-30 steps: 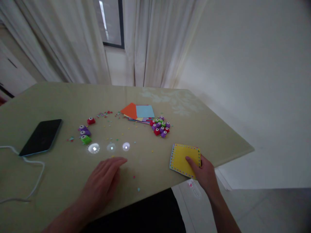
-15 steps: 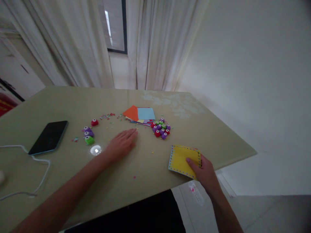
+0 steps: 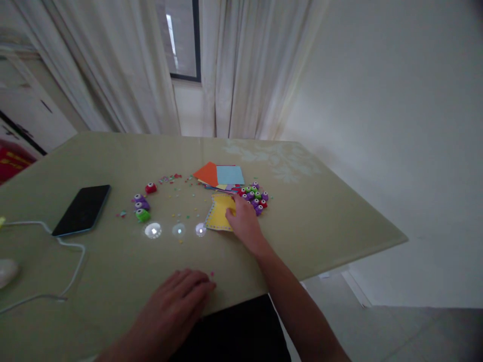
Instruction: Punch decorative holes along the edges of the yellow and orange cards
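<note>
My right hand grips the right edge of a yellow square sheet of paper with a dotted border, thumb on top. The sheet is tilted over the middle of the table, just in front of a pile of coloured paper sheets. Right behind that hand sits a cluster of small red, purple and green toys with big eyes, partly hidden by it. My left hand rests near the table's front edge, fingers stretched out, nothing in it. A tiny pink paper bit lies by its fingertips.
On the left are a black tablet, a white cable and a white rounded object. Several more eyed toys stand in a row. Small confetti bits are scattered over the table. A wall stands on the right.
My right hand has carried the yellow sheet from the table's front right edge leftward and away from me to the middle. My left hand has drawn back toward the front edge.
</note>
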Available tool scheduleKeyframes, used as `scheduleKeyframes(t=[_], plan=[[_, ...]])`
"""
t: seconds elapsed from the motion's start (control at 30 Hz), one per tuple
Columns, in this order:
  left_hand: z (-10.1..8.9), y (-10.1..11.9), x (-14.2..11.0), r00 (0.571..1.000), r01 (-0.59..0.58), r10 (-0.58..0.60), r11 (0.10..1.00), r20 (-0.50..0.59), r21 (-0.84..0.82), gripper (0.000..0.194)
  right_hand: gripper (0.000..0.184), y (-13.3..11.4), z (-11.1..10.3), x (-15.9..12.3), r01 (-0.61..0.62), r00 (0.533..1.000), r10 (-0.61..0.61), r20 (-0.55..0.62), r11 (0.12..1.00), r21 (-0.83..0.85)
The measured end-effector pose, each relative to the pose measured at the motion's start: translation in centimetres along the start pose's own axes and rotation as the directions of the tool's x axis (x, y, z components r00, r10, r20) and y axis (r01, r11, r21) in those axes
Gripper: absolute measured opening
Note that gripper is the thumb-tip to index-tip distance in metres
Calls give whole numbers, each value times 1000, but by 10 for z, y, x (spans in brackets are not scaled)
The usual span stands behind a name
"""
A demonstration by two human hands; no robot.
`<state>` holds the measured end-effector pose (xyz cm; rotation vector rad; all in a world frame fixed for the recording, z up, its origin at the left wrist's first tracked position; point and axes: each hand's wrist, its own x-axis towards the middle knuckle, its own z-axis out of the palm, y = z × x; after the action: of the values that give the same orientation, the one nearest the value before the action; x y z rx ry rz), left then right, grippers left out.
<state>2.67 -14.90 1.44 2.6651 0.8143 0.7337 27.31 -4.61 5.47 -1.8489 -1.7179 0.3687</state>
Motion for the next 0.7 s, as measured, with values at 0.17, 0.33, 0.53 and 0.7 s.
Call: scheduleKeyframes(t=[0.17,0.33,0.53,0.7], plan=[[10,-1,-4,975,-91,85,996,208,23,79,25,6,-39,0,204,973,-197,-123,978,44],[-3,-55,15,994,21,-25,999,104,42,54,27,16,-92,-83,572,799,-580,-158,815,-97],[-52,-109,49,932,266,-284,958,-225,-109,34,34,-4,-48,-170,758,627,-778,44,596,-266],[-62,-114,38,743,372,-457,889,-488,-266,42,27,-24,-4,-121,777,618,-765,183,558,-290]])
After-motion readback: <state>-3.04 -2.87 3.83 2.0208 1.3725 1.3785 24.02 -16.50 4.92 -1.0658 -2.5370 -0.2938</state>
